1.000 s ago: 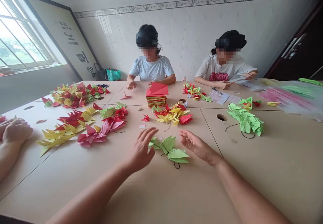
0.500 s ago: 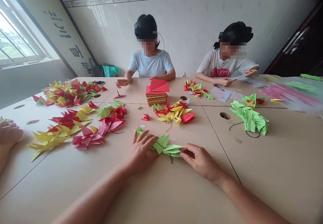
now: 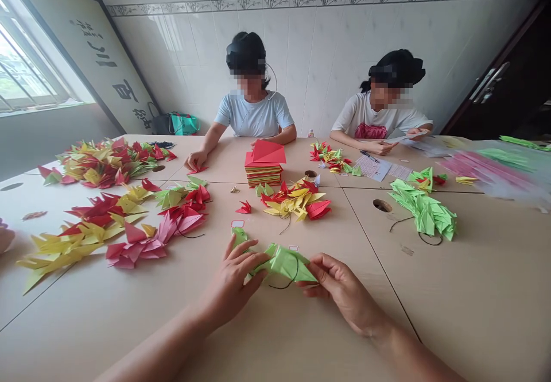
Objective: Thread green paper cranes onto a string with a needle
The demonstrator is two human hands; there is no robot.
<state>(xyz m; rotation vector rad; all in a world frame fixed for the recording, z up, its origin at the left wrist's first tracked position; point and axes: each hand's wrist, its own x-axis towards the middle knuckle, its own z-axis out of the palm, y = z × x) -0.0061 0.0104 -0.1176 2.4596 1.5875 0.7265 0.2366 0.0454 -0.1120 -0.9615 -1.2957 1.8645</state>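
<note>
In front of me lies a short string of folded green paper cranes (image 3: 289,262) with a dark cord hanging in a loop across it. My left hand (image 3: 236,276) reaches over its left part, fingers on top and thumb below, holding the folded paper. At the right end, my right hand (image 3: 344,290) pinches a pointed tip of the green paper between thumb and fingers. Part of the string is hidden under my left hand. Just beyond are a bunch of yellow and red cranes (image 3: 297,199) and a single small red crane (image 3: 244,207).
A stack of coloured paper squares (image 3: 263,174) stands farther back. Strung cranes (image 3: 86,221) and a large heap (image 3: 107,161) lie left; a green bunch (image 3: 424,209) and plastic bags (image 3: 508,166) lie right. Two people (image 3: 256,109) sit across the table (image 3: 275,342).
The right end of the green string has turned over, its cord now lying across the front. My left hand's fingers have spread. The person opposite has put a hand onto a red crane.
</note>
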